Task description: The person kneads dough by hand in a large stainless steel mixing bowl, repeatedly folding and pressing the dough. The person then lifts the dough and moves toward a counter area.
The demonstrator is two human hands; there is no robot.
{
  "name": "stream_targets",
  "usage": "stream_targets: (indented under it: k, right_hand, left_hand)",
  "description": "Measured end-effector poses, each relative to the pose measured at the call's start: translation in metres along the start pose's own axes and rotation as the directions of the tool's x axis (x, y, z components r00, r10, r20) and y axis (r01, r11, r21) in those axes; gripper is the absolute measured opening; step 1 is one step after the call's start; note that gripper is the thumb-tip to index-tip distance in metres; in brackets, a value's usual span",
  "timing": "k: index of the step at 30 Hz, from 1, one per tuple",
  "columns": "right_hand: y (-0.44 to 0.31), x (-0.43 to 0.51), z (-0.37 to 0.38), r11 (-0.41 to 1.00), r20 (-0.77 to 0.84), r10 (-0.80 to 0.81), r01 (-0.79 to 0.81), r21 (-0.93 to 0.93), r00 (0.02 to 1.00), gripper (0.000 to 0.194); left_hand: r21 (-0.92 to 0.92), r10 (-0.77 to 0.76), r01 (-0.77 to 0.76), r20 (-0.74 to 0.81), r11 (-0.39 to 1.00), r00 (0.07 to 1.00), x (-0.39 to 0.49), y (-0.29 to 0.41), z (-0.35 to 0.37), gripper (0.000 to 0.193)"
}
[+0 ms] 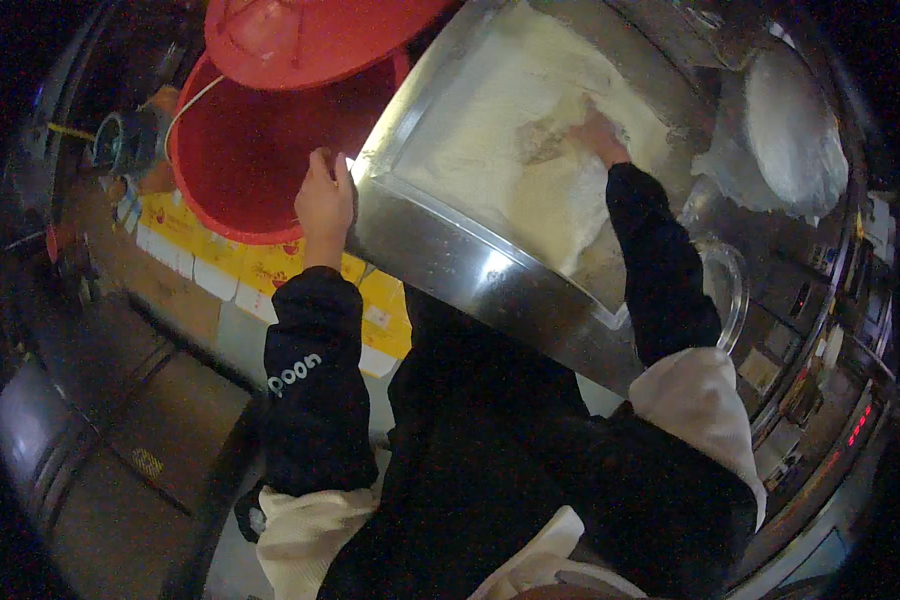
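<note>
A stainless steel tray (465, 255) lies slanted before me, tilted across the view. Pale cream powder (487, 127) covers much of its floor, with a disturbed darker patch beside my right hand. My left hand (326, 199) grips the tray's near left corner, fingers up along its outer edge. Inside the tray, my right hand (600, 139) reaches into the powder. Its fingertips are blurred and partly hidden there, so I cannot see whether they hold any.
Left of the tray stands a red plastic bucket (247, 157) with a white handle, its red lid (292, 37) over the far part of the opening. Yellow and white cartons (255, 274) lie below. A clear plastic bag (791, 135) and a transparent curved handle (739, 292) are at right.
</note>
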State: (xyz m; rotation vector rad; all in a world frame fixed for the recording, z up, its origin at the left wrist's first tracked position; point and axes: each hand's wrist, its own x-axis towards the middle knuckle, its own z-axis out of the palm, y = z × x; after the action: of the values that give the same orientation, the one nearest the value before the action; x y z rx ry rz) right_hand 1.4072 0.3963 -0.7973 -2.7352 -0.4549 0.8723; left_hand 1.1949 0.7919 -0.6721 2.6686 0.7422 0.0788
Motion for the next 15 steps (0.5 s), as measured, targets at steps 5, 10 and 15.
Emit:
stream_targets:
  k: [5, 10, 15]
  right_hand:
    - [-0.059, 0.086, -0.004, 0.964, -0.252, -0.262, 0.239, -0.118, 0.932, 0.064]
    - [-0.138, 0.101, 0.005, 0.948, 0.027, -0.288, 0.289, -0.136, 0.957, 0.06]
    - [-0.113, 0.043, -0.009, 0.696, 0.425, -0.435, 0.596, -0.401, 0.794, 0.06]
  left_hand:
    - [-0.038, 0.004, -0.004, 0.009, 0.999, 1.0, 0.001, -0.003, 0.002, 0.033]
    - [0.003, 0.021, -0.021, 0.01, 1.0, 1.0, 0.001, -0.005, 0.003, 0.034]
    - [0.019, 0.022, -0.023, 0.03, 1.0, 0.999, 0.002, -0.01, 0.007, 0.033]
